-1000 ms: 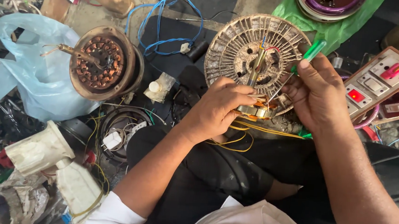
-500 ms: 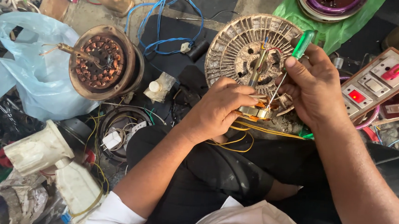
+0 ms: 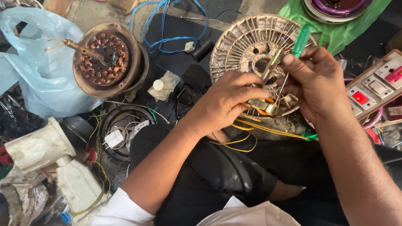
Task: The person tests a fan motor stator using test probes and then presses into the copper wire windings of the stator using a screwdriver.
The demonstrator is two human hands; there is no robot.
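A round slotted metal fan-motor housing (image 3: 243, 43) lies in front of my knees. My left hand (image 3: 230, 98) pinches a small brass-coloured terminal part (image 3: 263, 105) at the housing's near edge, where yellow and orange wires (image 3: 252, 128) run out. My right hand (image 3: 316, 81) grips a green-handled screwdriver (image 3: 301, 40), its thin shaft angled down to the part between my hands. The tip is hidden by my left fingers.
A copper-wound stator (image 3: 105, 59) in a brown shell sits at left on a blue plastic bag (image 3: 20, 67). A coiled blue cable (image 3: 179, 17) lies behind it. A switchboard (image 3: 382, 85) with a lit red switch is at right, a purple-rimmed part (image 3: 336, 4) on green plastic beyond.
My right hand has raised and tilted the green screwdriver more upright, its handle now over the housing. My left hand stays on the terminal part.
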